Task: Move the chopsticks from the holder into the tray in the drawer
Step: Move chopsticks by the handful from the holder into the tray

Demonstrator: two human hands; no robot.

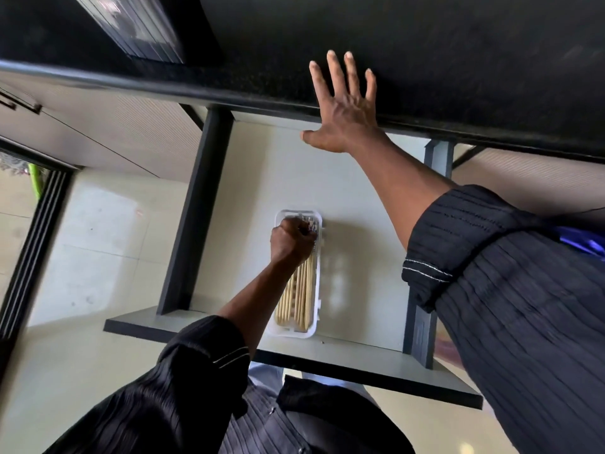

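A black countertop is running across the far side of the scene, with a dark ribbed object sitting on it at the far left. Below its edge, 1 drawer is standing pulled out toward the person, showing a pale bottom between dark side walls and a grey front panel at the near end. Pale tiled floor is showing to the left of the drawer. Black ribbed sleeves are covering both forearms down to about the elbow.

A white plastic tray is lying lengthwise on the drawer bottom, near the middle and slightly toward the near-left. The right hand is resting flat on the countertop's near edge, its 4 fingers spread and straight, thumb hanging over the edge to the left, grasping nothing. The left hand is reaching down into the far end of the tray, its fingers clenched into a fist around the far ends of the chopsticks. The light wooden chopsticks are lying side by side inside the tray, their near tips close to the tray's near wall and their patterned far ends partly hidden by the fist.
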